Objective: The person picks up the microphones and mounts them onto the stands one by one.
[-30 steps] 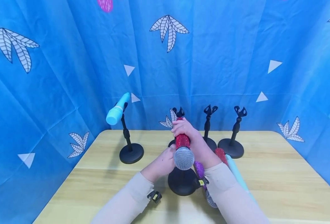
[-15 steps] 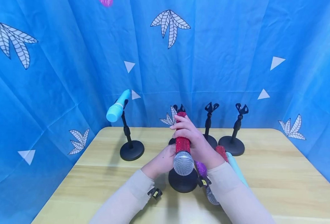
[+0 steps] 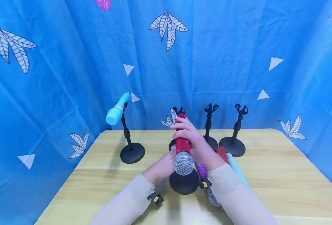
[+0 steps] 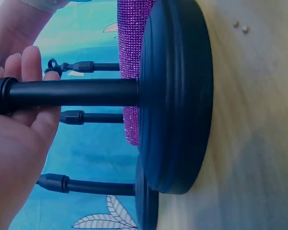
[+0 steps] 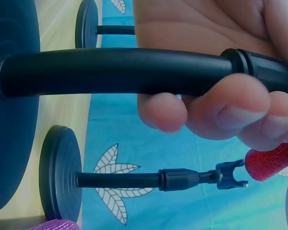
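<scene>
In the head view my right hand (image 3: 198,144) holds a red glittery microphone (image 3: 183,145) from its right side, fingers laid across the body. Its silver mesh head points toward me. Below it, my left hand (image 3: 162,165) grips the pole of a black desktop stand, whose round base (image 3: 183,183) is on the table. The left wrist view shows the stand's pole (image 4: 81,92) running across that palm. Curled fingers (image 5: 237,105) wrap the pole in the right wrist view, near the red microphone's tail end. The stand's clip is hidden beneath the microphone.
At left, a stand (image 3: 132,153) carries a light-blue microphone (image 3: 118,111). Bare-clipped stands are behind and right, including the rightmost stand (image 3: 232,146). Beside my right forearm lie a purple microphone (image 3: 201,170), another red microphone (image 3: 222,153) and a mint-coloured microphone (image 3: 237,170).
The red microphone's mesh head has dipped a little toward me, and my right fingers have spread along its body. My left hand stays on the pole. The head view shifts slightly.
</scene>
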`<state>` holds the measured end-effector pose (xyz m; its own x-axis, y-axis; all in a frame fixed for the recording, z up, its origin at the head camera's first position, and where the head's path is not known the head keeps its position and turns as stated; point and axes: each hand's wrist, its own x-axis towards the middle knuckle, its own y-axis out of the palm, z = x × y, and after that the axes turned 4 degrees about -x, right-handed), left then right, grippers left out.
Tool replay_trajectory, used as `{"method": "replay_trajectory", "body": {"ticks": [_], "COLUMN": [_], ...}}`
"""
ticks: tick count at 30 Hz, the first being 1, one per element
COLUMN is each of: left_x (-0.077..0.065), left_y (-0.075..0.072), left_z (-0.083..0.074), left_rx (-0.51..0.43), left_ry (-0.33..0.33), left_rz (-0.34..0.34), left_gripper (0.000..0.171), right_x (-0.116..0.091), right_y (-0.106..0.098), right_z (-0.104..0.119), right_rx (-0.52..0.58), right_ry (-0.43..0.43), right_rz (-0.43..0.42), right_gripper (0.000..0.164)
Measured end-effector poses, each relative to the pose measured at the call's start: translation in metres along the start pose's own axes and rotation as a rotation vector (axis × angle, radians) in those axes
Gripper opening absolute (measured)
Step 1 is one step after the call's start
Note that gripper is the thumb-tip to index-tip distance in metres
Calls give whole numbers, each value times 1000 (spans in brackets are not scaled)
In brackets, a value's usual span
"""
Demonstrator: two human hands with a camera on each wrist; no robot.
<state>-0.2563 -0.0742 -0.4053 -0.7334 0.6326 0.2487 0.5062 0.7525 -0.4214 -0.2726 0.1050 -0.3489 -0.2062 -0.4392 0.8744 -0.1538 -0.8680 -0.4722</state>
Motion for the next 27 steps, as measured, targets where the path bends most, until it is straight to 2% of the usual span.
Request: {"method": "replay_trajectory", "body": {"ticks": [5, 10, 12, 16, 22, 24, 25, 26, 27], "left_x": [0, 2, 4, 6, -1, -5, -6, -7, -7], "left_y": [3, 6, 6, 3, 0, 0, 0, 1, 1], "left_z": [3, 3, 4, 6, 13, 16, 17, 18, 19], "left_rx": [-86, -83, -68, -72, -245, -277, -227, -259, -176], "left_ry": [-30, -20, 3, 2, -53, -27, 25, 50, 115], "left_rz": [2, 15, 18, 34, 76, 83, 83, 88, 84], "left_gripper": [58, 47, 44, 46, 54, 52, 50, 48, 46], "right_x": [-2, -6, -7, -6, -7, -6, -6, -6, -5], "right_y": [-10, -30, -36, -41, -38, -37, -37, -37, -37], "right_z": [4, 7, 8, 9, 9, 9, 9, 10, 10], "right_rx": [-42, -91, -112, -144, -137, -138, -142, -145, -147], "right_ry": [72, 93, 77, 51, 27, 25, 25, 25, 24], "right_rz": [93, 194, 211, 213, 207, 215, 219, 221, 220], "right_gripper": [62, 70, 70, 65, 60, 60, 60, 60, 60]}}
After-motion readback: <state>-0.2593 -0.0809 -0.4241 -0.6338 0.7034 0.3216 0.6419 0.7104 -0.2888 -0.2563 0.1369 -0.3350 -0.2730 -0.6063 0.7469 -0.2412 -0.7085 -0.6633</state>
